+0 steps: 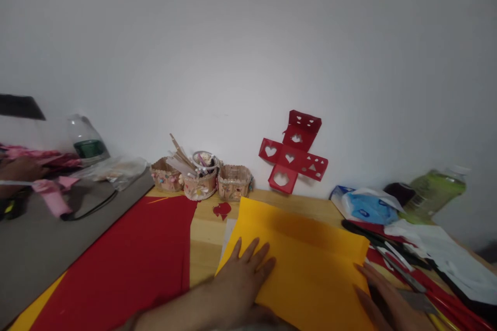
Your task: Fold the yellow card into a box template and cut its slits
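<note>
A large yellow sheet of paper [310, 264] lies in front of me, with a crease along its upper part and a raised right corner. Flat on its left side rests my left hand [244, 274], open with the fingers spread. My right hand [382, 289] is at the sheet's right edge, its fingers stretched out and apart, touching the paper. The lower parts of both hands run out of view. To the left lies a big red sheet [128, 264], and a small red paper cut-out [222, 210] is just beyond the yellow paper.
Decorated baskets [200, 183], one with sticks, stand along the wall. A red cut-out box net [291, 158] leans there. At right are scissors [404, 269], a tissue pack [365, 204] and a green bottle [437, 194]. Far left, another person's hand [21, 176] is near a pink glue gun [52, 197].
</note>
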Demonstrator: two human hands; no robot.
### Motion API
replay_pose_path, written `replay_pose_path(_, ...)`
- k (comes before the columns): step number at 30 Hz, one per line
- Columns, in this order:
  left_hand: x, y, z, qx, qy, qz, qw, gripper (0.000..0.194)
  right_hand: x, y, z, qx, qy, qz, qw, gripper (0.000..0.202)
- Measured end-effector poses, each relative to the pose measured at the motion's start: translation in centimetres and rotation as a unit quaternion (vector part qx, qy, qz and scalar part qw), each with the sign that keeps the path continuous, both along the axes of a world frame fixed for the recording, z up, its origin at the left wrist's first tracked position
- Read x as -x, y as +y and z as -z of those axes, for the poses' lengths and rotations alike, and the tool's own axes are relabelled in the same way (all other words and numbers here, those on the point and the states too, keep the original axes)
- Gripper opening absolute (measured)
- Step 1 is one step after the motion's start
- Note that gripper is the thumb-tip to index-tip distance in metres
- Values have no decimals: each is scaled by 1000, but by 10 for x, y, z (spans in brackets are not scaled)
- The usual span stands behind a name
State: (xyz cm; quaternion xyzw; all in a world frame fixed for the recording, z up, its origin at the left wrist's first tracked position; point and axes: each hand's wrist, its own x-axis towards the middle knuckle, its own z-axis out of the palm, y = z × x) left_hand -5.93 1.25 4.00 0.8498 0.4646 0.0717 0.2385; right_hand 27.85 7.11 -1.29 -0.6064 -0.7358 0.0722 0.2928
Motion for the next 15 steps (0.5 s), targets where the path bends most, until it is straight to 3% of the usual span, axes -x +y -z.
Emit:
replay_pose_path(4, 0, 0, 1, -11, 3, 8, 1000, 82, 0, 1, -4, 61, 166, 6, 984, 53)
replay_pose_path(8, -3, 0, -6, -7, 35, 14, 999, 83, 1, 9, -11, 104, 334, 41, 936, 51)
replay_pose_path(11, -5, 0, -9, -14, 66, 23, 997, 83, 0, 17, -21, 114, 357, 66, 925, 52)
replay_pose_path(15, -3, 0, -4, -50, 64, 48, 996, 80, 1, 18, -34, 181, 335, 16, 924, 32)
